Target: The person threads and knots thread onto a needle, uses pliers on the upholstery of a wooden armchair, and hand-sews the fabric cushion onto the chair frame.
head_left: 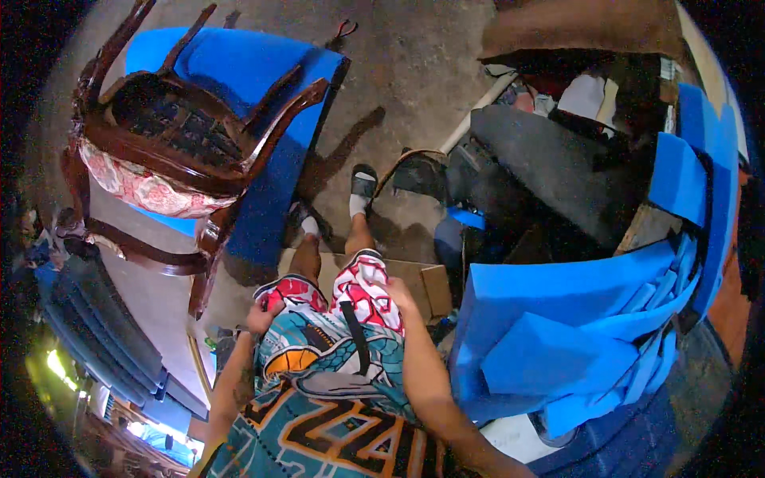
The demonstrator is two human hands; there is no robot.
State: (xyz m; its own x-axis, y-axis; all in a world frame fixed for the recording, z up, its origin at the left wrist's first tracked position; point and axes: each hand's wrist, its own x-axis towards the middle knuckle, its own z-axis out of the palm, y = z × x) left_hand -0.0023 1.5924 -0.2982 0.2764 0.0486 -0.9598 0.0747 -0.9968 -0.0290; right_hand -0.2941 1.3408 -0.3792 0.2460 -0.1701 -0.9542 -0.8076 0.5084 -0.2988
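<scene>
My left hand (264,315) is curled at the side edge of my patterned shorts (368,296), its fingers closed on the cloth. On the other side, my right hand (397,295) presses against the white and red leg of the shorts, its fingers bunched at the fabric and partly hidden. Neither hand holds a tool. Ahead to the left, a dark carved wooden chair frame (163,163) with a red and cream floral seat edge (151,183) lies tipped over, its legs pointing up, above a blue foam sheet (271,191).
Blue foam pieces (550,358) are heaped close on my right. Beyond them lies a dark pile with a grey board (550,159). A brown sheet (586,28) hangs far right. Dark blue fabric rolls (103,327) lie at the left. A flat cardboard piece (434,291) is near my feet.
</scene>
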